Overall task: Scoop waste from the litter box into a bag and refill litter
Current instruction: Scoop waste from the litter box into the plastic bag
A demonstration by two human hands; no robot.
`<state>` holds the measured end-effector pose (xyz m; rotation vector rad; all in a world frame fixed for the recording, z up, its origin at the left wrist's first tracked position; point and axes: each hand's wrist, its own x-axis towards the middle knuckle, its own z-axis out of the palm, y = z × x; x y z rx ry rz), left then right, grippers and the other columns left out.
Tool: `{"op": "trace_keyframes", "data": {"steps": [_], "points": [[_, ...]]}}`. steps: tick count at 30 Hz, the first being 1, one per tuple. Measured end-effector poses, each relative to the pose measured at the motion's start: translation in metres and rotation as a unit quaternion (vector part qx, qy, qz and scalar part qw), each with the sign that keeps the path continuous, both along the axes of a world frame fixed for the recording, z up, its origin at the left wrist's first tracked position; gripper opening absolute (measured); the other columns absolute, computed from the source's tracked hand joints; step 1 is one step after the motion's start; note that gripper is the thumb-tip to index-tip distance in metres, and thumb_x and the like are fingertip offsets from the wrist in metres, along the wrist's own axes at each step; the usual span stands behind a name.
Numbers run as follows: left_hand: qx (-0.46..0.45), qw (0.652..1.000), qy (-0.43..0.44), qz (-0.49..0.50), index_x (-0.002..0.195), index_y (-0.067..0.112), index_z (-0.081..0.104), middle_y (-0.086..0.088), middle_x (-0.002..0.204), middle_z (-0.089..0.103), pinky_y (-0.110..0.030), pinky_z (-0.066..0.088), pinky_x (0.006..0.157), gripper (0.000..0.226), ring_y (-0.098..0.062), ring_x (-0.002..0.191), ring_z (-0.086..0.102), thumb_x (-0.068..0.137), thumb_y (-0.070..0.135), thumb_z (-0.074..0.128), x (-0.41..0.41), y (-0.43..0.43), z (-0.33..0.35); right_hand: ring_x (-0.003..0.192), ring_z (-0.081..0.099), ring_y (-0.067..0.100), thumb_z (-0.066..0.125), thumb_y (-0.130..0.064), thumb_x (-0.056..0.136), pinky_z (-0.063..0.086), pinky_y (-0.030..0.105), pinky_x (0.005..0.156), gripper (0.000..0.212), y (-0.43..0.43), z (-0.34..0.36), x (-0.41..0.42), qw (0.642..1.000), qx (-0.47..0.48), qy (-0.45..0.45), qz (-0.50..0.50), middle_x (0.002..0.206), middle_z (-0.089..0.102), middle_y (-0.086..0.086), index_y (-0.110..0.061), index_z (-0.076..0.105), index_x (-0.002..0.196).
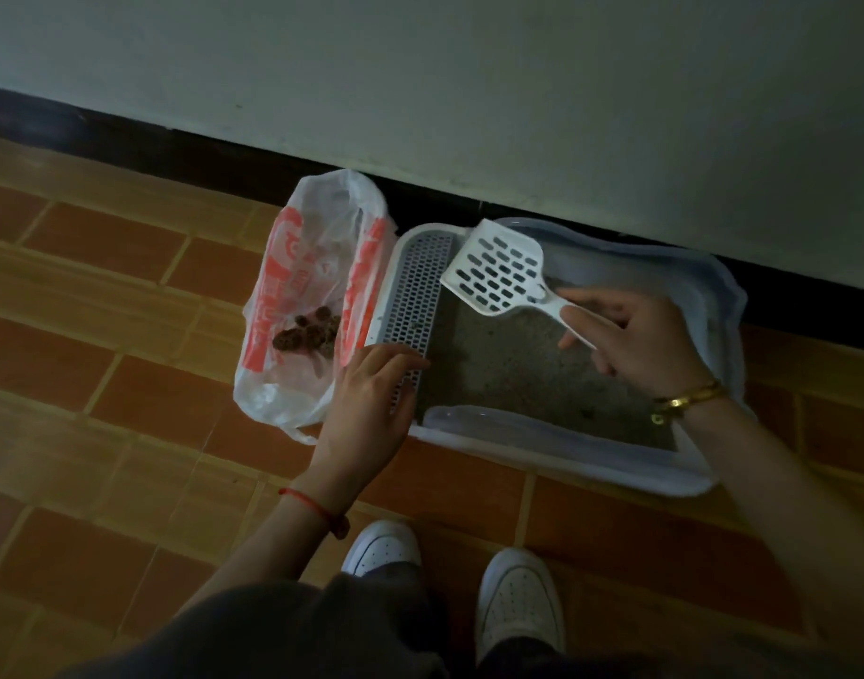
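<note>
A pale blue-white litter box [557, 445] lies on the tiled floor against the wall, with grey litter [508, 370] inside and a perforated grid step [415, 306] at its left end. My right hand [635, 340] holds the handle of a white slotted scoop [496, 272]; its blade hangs above the box's far left part and looks bare. My left hand [371, 389] rests with straight fingers on the near end of the grid step. Left of the box lies an open white plastic bag with red print [283, 306], holding several dark clumps of waste [307, 333].
A dark baseboard [175, 154] runs under the pale wall behind the box and bag. My two white shoes [518, 600] stand on the orange-brown tiled floor [101, 296] just in front of the box. The scene is dim.
</note>
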<state>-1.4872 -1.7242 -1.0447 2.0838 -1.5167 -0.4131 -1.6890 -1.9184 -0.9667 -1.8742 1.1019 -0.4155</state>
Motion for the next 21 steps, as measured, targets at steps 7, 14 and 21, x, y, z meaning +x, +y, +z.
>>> {"op": "trace_keyframes", "data": {"steps": [7, 14, 21], "points": [[-0.017, 0.999, -0.015, -0.028, 0.114, 0.017, 0.067, -0.003, 0.120, 0.062, -0.042, 0.050, 0.091, 0.031, -0.022, 0.112, 0.056, 0.092, 0.015, 0.045, -0.014, -0.021, 0.000, 0.037, 0.049, 0.003, 0.061, -0.020, 0.091, 0.036, 0.011, 0.036, 0.024, -0.012, -0.014, -0.063, 0.996, 0.025, 0.072, -0.053, 0.073, 0.072, 0.003, -0.015, 0.066, 0.115], [-0.018, 0.999, -0.018, -0.045, 0.112, 0.015, 0.068, -0.005, 0.116, 0.062, -0.042, 0.049, 0.086, 0.028, -0.024, 0.107, 0.055, 0.090, 0.006, 0.052, -0.021, -0.030, -0.008, 0.065, 0.064, 0.006, 0.063, -0.021, 0.089, 0.047, 0.021, 0.062, 0.020, -0.013, -0.007, -0.088, 0.971, -0.083, 0.225, -0.017, 0.069, 0.069, -0.003, -0.017, 0.071, 0.106], [-0.015, 0.999, -0.015, -0.048, 0.110, 0.016, 0.068, -0.003, 0.114, 0.063, -0.039, 0.046, 0.086, 0.028, -0.022, 0.105, 0.053, 0.091, 0.007, 0.050, -0.026, -0.036, -0.007, 0.072, 0.062, 0.022, 0.064, -0.020, 0.085, 0.054, 0.031, 0.072, 0.022, -0.016, 0.017, -0.091, 0.930, -0.092, 0.354, 0.042, 0.076, 0.069, 0.008, -0.016, 0.074, 0.104]]}}
